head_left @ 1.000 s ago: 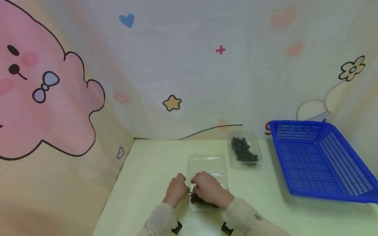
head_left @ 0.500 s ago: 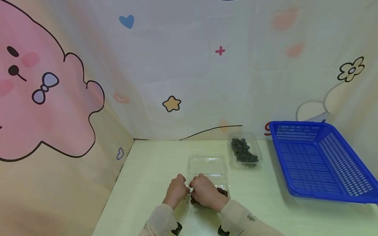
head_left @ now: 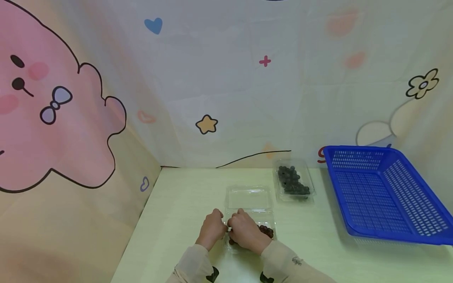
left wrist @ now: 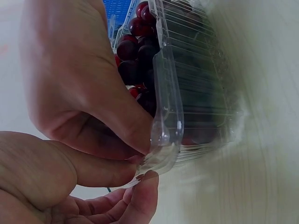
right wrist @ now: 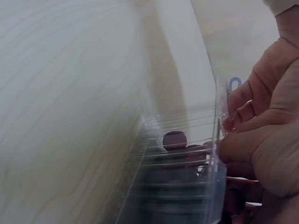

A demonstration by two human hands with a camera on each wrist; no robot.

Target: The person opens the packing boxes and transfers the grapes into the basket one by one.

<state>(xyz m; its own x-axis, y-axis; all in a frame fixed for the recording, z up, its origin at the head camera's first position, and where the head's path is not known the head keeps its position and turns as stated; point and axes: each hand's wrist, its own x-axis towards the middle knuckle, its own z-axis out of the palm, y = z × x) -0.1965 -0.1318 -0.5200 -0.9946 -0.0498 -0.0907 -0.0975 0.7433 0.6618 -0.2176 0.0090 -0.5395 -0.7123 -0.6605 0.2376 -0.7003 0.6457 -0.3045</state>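
Note:
In the head view, a clear plastic box with its lid folded back holds a bunch of dark red grapes. My left hand is at the box's left side, its thumb and fingertips pinching the corner of the rim. A small brownish bit shows between those fingertips. Over the grapes lies my right hand, fingers curled and thumb down at the same corner, right beside the left thumb. It grips the end of the bunch there, with its fingertips mostly hidden. Through the box wall, a single grape shows.
Behind and to the right stands another clear box with a bunch of dark grapes. Farther right is a large blue plastic basket. A printed curtain hangs along the table's back edge.
My right hand has lowered slightly and shifted left, closer to my left hand. More grapes show to its right. The left hand has stayed nearly still.

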